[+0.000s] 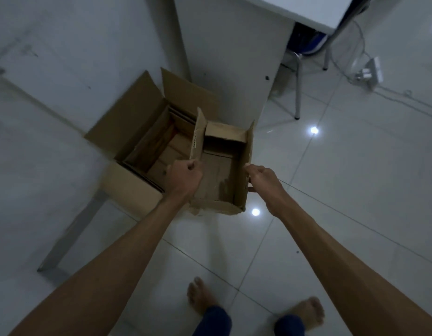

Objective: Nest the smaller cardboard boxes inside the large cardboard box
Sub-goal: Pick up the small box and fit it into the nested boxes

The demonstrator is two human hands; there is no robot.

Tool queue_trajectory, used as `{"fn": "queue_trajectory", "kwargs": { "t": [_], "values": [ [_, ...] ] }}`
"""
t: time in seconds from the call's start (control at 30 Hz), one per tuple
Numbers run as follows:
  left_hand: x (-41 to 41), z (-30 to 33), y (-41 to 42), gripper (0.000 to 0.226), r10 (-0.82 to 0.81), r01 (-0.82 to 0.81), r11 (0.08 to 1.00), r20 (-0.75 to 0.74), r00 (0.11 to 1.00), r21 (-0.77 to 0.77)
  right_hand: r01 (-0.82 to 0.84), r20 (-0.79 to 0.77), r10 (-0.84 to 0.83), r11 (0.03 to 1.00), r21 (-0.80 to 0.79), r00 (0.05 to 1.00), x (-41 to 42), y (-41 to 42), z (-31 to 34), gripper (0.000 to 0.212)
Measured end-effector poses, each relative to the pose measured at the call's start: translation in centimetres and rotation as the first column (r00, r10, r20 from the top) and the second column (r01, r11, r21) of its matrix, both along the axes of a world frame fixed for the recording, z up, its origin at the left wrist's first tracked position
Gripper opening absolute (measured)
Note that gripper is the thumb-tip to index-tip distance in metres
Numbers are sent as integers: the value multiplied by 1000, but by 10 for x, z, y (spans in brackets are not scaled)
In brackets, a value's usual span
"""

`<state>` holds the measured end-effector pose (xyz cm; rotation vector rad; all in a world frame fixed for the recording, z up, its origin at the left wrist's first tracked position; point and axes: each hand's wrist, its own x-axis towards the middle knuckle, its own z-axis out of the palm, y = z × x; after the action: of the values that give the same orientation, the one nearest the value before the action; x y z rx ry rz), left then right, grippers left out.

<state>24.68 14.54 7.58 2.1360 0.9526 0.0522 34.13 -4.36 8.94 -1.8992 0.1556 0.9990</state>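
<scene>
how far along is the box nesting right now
Done: the large box sits open on the table with at least one cardboard liner or box already inside it. In hand: the left hand and right hand grip opposite walls of the smaller box, held beside the large box, not yet inside. Left: lowering it in. No other loose boxes are in view.

Floor [331, 190]: glossy white tiles with thin grout lines. Directly on it: large cardboard box [127, 185], flaps open, against a white panel [224, 69]; chair legs [297, 93]; a white power strip [372, 72] with cables; two bare feet [200, 297] at the near edge.
</scene>
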Motion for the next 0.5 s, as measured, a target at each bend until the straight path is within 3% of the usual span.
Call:
{"fn": "queue_trajectory", "kwargs": {
  "t": [0.13, 0.23, 0.3, 0.5],
  "values": [
    [-12, -2, 65, 48, 18, -18, 1000, 2, 1000, 5, -29, -18, 30, 999, 42, 999, -3, 66, 1, 28],
    [-18, -11, 110, 49, 30, -30, 999, 3, 1000, 23, -66, -32, 68, 996, 54, 997, -5, 110, 0, 49],
    [-18, -20, 136, 49, 24, -24, 998, 14, 1000, 60, -64, -44, 67, 995, 73, 997, -5, 134, -3, 51],
    [-6, -55, 196, 46, 20, -18, 998, -39, 999, 67, -57, -119, 69, 993, 105, 991, 9, 189, -37, 26]
  ]
}}
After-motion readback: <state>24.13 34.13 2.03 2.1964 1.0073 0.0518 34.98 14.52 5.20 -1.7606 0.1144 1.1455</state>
